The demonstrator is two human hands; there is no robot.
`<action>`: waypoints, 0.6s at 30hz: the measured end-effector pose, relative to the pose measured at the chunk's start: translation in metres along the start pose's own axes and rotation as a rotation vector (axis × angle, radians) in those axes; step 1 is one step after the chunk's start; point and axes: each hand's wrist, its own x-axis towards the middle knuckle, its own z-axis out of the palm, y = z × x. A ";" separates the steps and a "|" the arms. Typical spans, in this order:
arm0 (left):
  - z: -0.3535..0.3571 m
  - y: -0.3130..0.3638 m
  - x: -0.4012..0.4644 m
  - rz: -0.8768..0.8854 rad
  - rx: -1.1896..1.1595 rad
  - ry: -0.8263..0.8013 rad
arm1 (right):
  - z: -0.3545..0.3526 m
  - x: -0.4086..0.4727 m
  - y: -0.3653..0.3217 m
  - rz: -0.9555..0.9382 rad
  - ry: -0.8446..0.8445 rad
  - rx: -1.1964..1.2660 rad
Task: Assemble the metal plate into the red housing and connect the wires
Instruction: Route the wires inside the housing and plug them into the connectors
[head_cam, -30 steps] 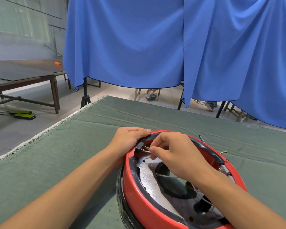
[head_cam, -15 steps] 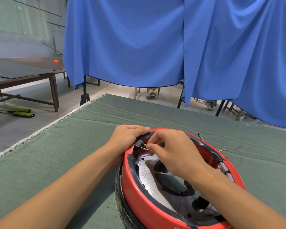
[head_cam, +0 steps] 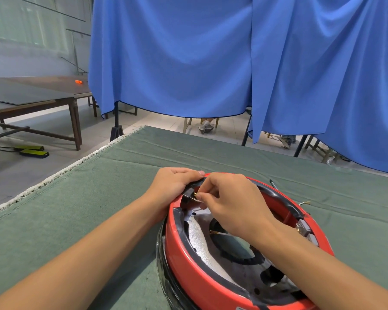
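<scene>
The round red housing (head_cam: 189, 262) lies open side up on the green cloth, with the speckled metal plate (head_cam: 197, 240) seated inside it. My left hand (head_cam: 174, 183) grips the housing's far left rim beside a small black connector block (head_cam: 187, 193) with brass pins. My right hand (head_cam: 230, 201) reaches over the rim and pinches a thin wire end (head_cam: 196, 199) against those pins. Another wire with a brass terminal (head_cam: 211, 231) lies over the plate's centre hole. My right forearm hides part of the plate.
A loose wire with a brass fork terminal (head_cam: 306, 202) and a thin dark tool (head_cam: 273, 184) lie on the green cloth (head_cam: 99, 198) right of the housing. The cloth's frayed left edge (head_cam: 61, 173) runs diagonally. Blue curtains (head_cam: 211, 63) hang behind the table.
Both hands stay at the connector on the far rim. My right fingers have shifted slightly at the pins. The view has moved a little.
</scene>
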 end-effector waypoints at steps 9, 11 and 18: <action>0.001 0.002 -0.002 0.012 0.011 -0.008 | -0.007 0.004 0.014 0.114 0.045 0.165; 0.001 0.003 -0.002 0.009 0.024 -0.009 | -0.008 0.004 0.021 0.160 -0.037 0.138; 0.000 0.004 -0.002 0.011 0.046 -0.007 | -0.006 0.005 0.023 0.130 -0.207 0.274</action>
